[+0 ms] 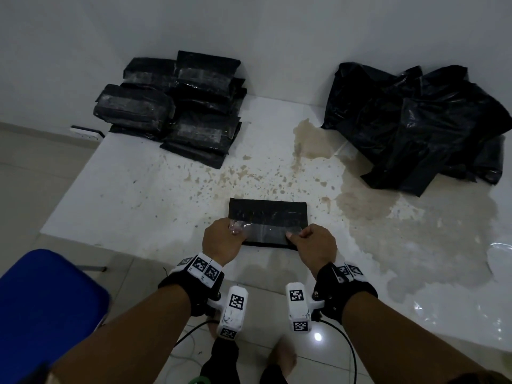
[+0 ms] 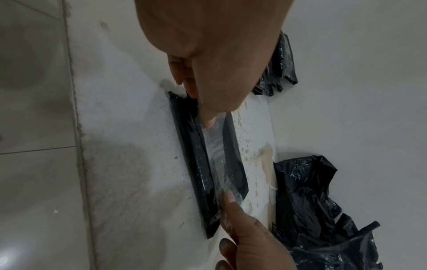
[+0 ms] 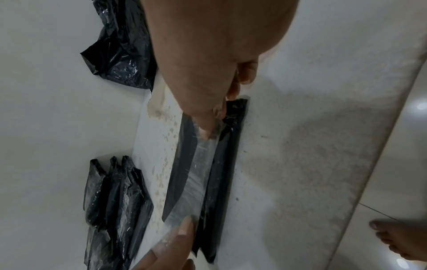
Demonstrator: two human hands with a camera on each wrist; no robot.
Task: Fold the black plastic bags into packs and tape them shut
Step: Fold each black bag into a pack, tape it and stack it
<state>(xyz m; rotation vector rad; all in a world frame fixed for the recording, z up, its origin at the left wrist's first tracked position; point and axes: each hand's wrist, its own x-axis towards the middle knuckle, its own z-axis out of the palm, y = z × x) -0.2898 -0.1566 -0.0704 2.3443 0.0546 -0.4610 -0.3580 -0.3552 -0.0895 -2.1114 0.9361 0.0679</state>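
A folded black pack (image 1: 267, 212) lies flat near the front edge of a stained white board (image 1: 133, 200). A strip of clear tape (image 1: 263, 231) runs lengthwise across its near half. My left hand (image 1: 231, 231) pinches the crumpled left end of the tape, which in the right wrist view stands lifted off the pack (image 3: 221, 164) between the left fingers (image 3: 182, 230). My right hand (image 1: 295, 235) holds the right end, thumb (image 3: 205, 131) pressed on the tape (image 3: 198, 175). In the left wrist view the left thumb (image 2: 208, 120) sits on the tape (image 2: 217, 151) over the pack (image 2: 196, 164).
A stack of taped black packs (image 1: 177, 106) sits at the back left by the wall. A loose pile of black bags (image 1: 415, 120) lies at the back right. A blue seat (image 1: 47, 314) is at the lower left. My bare feet (image 1: 285, 356) stand on glossy tiles.
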